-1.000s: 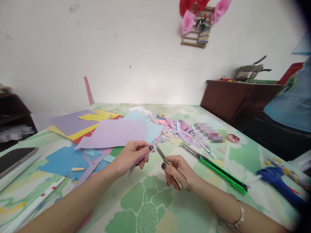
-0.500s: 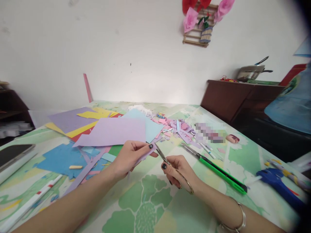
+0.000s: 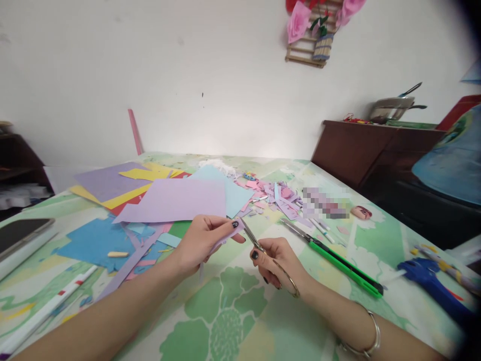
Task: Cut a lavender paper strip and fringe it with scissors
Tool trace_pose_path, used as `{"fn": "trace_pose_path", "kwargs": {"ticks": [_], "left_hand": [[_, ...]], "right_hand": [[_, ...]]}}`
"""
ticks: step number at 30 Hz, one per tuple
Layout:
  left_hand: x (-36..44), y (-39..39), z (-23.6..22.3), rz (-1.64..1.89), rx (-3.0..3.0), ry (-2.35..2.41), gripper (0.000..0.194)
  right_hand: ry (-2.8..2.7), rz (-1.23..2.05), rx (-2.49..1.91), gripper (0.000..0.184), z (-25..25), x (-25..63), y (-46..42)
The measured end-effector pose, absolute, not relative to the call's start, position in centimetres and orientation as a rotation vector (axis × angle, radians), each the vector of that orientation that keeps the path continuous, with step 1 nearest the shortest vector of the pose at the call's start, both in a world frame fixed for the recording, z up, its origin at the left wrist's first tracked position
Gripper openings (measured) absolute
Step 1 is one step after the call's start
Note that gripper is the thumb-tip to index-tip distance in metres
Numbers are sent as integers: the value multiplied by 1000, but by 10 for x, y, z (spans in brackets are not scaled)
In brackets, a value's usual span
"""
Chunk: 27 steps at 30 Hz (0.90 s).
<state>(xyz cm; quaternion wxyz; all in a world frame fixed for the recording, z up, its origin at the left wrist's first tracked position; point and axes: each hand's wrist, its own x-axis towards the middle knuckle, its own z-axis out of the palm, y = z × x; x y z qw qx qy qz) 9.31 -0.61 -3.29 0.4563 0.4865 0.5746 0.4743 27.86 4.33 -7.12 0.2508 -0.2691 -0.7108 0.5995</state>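
Note:
Between thumb and fingers, my left hand (image 3: 205, 238) pinches a small piece of lilac paper (image 3: 237, 229) above the table. My right hand (image 3: 277, 263) is closed on a pair of metal scissors (image 3: 252, 234), whose blades point up and left at the paper's right edge. The blades look nearly closed; whether they touch the paper I cannot tell. Behind my left hand lies a large lilac sheet (image 3: 184, 200), with a light blue sheet (image 3: 236, 198) partly under it. A green utility knife (image 3: 341, 265) rests to the right of my right hand.
Lilac and pink paper scraps (image 3: 280, 195) are heaped farther back. Blue paper (image 3: 90, 243) and a phone (image 3: 24, 235) are on the left. A blue-handled tool (image 3: 424, 276) lies at the right. White-and-red sticks or pens (image 3: 56, 303) lie at the front left. Behind the table is a wall (image 3: 169, 75).
The scissor blades have come closer together at the paper's edge. Both hands keep almost the same place, and the view has tilted slightly.

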Motion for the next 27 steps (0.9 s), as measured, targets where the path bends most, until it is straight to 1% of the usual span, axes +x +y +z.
{"fn": "trace_pose_path", "kwargs": {"ticks": [7, 27], "left_hand": [[93, -6, -36, 1169, 1184, 1445, 39], [97, -7, -34, 1193, 1154, 1405, 37]], "right_hand": [[-1908, 1652, -744, 44, -70, 278, 42], [-1905, 1592, -820, 45, -70, 276, 43]]}}
